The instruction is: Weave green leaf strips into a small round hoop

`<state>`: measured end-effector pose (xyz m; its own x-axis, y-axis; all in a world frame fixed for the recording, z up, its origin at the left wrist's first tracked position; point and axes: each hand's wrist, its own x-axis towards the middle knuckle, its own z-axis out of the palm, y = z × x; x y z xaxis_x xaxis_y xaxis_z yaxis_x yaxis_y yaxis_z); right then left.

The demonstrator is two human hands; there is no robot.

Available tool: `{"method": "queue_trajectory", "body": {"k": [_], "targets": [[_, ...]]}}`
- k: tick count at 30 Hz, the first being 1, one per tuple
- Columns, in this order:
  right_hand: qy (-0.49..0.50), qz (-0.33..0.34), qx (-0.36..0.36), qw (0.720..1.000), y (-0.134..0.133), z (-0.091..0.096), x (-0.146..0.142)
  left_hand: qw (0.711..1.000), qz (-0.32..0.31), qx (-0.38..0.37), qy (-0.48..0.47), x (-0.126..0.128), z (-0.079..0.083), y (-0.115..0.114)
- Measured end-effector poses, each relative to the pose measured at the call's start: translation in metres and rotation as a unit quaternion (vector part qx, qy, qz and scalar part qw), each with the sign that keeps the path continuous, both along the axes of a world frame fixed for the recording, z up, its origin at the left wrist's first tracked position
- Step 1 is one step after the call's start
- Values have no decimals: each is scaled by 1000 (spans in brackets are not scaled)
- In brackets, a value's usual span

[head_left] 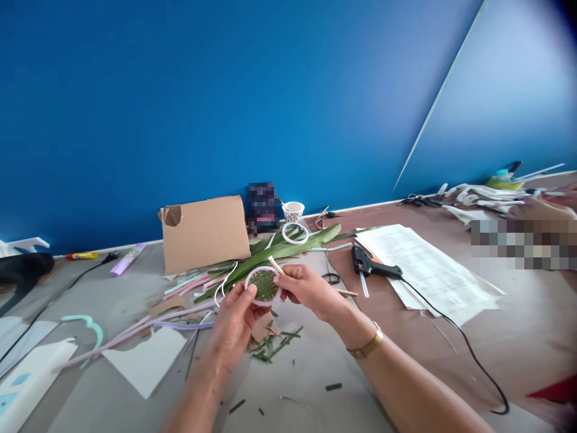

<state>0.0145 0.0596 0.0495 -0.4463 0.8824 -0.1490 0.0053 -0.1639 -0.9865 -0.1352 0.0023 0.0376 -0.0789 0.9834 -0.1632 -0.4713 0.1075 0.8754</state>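
Clearly, both hands are closed on small work above the middle of the table [356,415]: the left hand [237,316] grips the near-left edge of a round disc [264,287], thumb over its rim, while the right hand [311,290] has its fingertips at the right edge with a slim pale stick [276,265] pinched among them. The disc has a smooth, pinkish-white ring for a border and a green, light-flecked face.

Just below lie thin, ragged-ended green strips [277,347] beside scraps of brown cardboard. Beyond are long, flat, glossy leaves [288,248], a white ring [295,233] and slender pastel tubes [148,325]. A stiff cardboard sheet [205,234], torn at one corner, leans by the smooth blue wall [288,90].

To the right, a black glue gun [374,263] with a translucent stick beneath it rests partly on white papers [433,270]; their printed lines are too small to read. The paper cup [293,211] carries a dark speckled pattern, and a dark, pixelated package [262,207] beside it shows no legible lettering.
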Motion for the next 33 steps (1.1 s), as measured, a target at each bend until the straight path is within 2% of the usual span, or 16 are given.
{"method": "queue_trajectory", "body": {"k": [7,11,20,28,33], "targets": [[45,42,21,998,-3,1,2,999,40,-3,-34,-1,-1,1],[90,33,3,995,-6,-4,-6,998,52,0,-42,-2,0,2],[96,-3,-31,995,-6,-7,-13,994,16,-30,-100,0,0,1],[72,-31,-20,997,-5,-6,-12,998,-1,10,-55,0,-1,-4],[62,-39,-5,997,-6,-6,-12,1000,27,-1,-13,2,-2,-2]]}}
